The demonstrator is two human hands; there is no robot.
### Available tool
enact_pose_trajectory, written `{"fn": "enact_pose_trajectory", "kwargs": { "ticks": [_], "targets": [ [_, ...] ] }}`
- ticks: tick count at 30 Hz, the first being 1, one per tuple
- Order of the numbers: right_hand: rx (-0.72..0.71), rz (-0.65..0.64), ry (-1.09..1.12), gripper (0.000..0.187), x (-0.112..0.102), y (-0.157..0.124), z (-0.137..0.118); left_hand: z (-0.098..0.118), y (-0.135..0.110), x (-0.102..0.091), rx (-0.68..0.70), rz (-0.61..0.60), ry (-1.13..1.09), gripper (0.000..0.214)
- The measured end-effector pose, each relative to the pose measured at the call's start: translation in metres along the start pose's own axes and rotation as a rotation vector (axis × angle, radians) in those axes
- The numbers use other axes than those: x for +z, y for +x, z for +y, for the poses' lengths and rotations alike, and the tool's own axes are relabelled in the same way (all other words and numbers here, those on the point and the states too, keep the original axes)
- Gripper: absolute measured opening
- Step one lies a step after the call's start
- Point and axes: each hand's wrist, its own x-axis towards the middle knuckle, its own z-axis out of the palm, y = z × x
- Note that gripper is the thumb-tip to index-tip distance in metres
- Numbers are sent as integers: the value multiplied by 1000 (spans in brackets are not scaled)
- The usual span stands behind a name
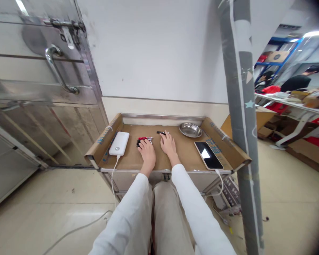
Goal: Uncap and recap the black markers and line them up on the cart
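Observation:
Several red and black pens [144, 139] lie in a small pile on the cardboard-lined cart top. My left hand [148, 153] rests over the near side of this pile, fingers spread and touching the pens; its fingers partly cover them. To the right, a single black pen [161, 132] lies crosswise, apart from the pile. My right hand [168, 144] reaches to this pen's right end, fingers stretched out and apart, the fingertips at or on it. No firm grip is visible in either hand.
A white power bank [119, 143] with a cable lies left. A round steel dish [190, 130] sits back right, a phone [208, 155] with a cable front right. Raised cardboard sides [223, 139] edge the cart. A wrapped grey pole [241, 124] stands right; people sit beyond.

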Motion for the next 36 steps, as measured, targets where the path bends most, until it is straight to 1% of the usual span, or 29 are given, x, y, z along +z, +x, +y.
{"fn": "enact_pose_trajectory", "kwargs": {
  "ticks": [3,5,7,9,12,15,18,22,27,32,36],
  "targets": [
    [4,-24,-13,41,5,8,-1,0,2,6,11,37,0,34],
    [7,-28,-19,40,7,12,-1,0,4,10,55,52,6,34],
    [-5,-11,-20,38,6,14,-1,2,6,13,141,38,3,34],
    [-6,21,-20,38,4,14,0,5,10,17,249,0,-23,33],
    [75,63,-46,40,2,13,2,12,17,24,399,-64,-89,33],
    [159,80,-79,37,3,14,4,19,24,32,494,-98,-117,34],
    [165,85,-103,30,5,14,6,25,31,38,496,-100,-89,34],
    [166,92,-137,23,7,11,9,30,38,43,426,-112,-113,35],
    [128,70,-130,24,6,5,13,30,41,46,396,-119,-234,37],
    [96,40,-105,26,5,3,14,29,42,42,437,-129,-226,27],
    [91,27,-84,28,4,2,16,28,42,40,434,-152,-244,20]
  ]
}}
